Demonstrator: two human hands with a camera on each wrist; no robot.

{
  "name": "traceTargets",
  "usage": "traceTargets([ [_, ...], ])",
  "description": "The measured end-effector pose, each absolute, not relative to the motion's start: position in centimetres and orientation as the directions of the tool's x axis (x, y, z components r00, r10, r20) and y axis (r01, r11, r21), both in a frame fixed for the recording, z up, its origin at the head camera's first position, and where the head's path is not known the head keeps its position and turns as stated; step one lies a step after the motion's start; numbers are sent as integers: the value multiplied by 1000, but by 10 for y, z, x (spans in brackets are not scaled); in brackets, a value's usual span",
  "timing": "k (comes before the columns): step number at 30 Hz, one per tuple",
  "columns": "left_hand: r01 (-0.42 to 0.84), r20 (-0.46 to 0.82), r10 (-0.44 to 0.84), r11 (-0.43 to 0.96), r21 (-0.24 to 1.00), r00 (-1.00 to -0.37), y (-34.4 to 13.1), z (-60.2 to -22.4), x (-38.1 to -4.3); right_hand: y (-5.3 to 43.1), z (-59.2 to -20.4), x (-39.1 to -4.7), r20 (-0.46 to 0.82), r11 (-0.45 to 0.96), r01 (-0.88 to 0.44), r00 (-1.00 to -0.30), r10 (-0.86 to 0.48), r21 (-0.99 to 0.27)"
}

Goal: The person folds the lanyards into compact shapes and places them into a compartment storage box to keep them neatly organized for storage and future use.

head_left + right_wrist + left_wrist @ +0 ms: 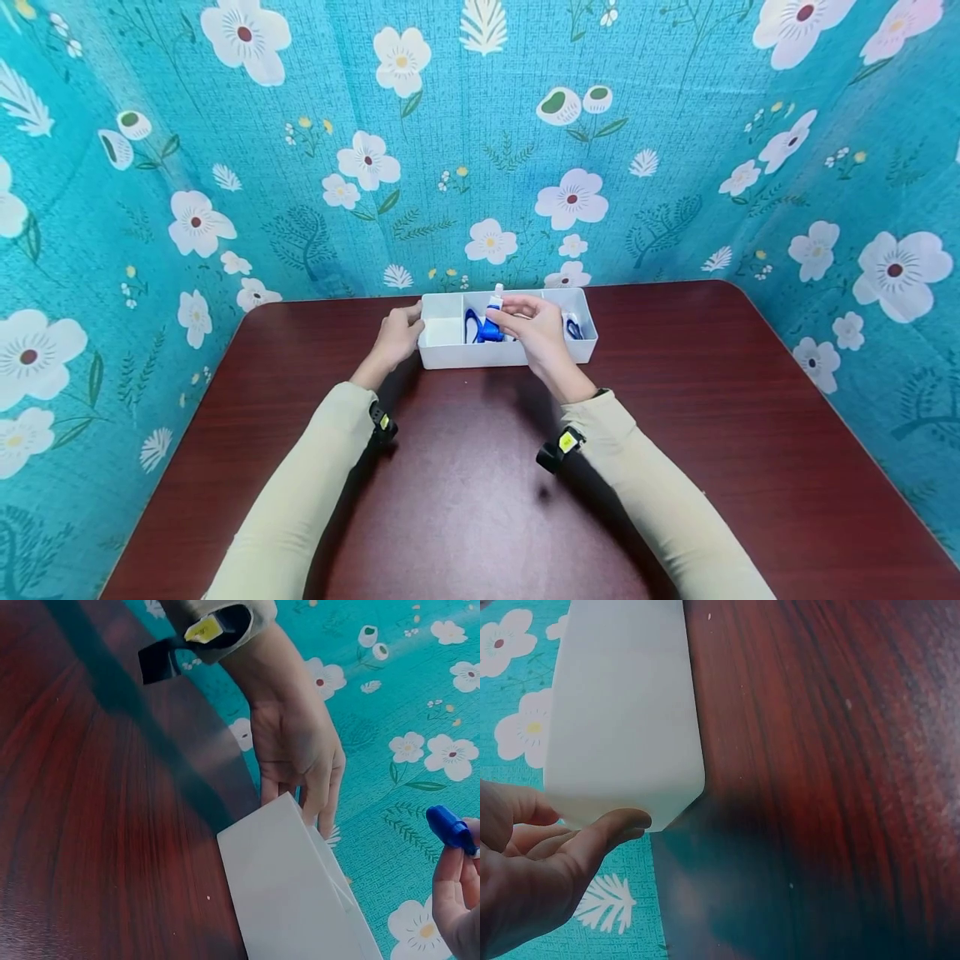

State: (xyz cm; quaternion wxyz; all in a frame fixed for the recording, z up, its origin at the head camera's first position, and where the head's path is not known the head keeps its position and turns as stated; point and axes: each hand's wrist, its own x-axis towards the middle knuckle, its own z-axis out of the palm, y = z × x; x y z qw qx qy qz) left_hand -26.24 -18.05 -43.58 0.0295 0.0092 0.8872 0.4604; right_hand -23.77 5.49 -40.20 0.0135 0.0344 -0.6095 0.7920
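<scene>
A long white divided box point(468, 357) stands near the back edge of the table. My left hand point(400, 335) holds its left end, with the thumb point(626, 819) against the end wall and other fingers round the back corner. Over the middle compartment, my right hand point(536, 329) pinches a small blue bottle point(492, 327) with a white top between thumb and fingers. In the right wrist view the rounded blue end of the bottle point(448, 825) shows beyond the fingertips. Beside it in the box lies a blue loop-shaped item point(472, 323), partly hidden.
Another dark blue looped item point(573, 328) lies in the right compartment. The left compartment point(442, 330) shows its bare floor. Right behind the dark red wooden table point(465, 483) hangs a turquoise flowered cloth point(450, 167), which also runs along both sides.
</scene>
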Motion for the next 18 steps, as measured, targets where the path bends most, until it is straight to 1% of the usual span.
traceTargets([
  [11, -62, -93, 53, 424, 904, -994, -186, -439, -265, 39, -404, -258, 97, -42, -97, -995, -6, -994],
  [18, -86, -114, 50, 389, 917, -992, -188, -442, -266, 27, -402, -269, 89, 118, -87, -996, 12, -989],
])
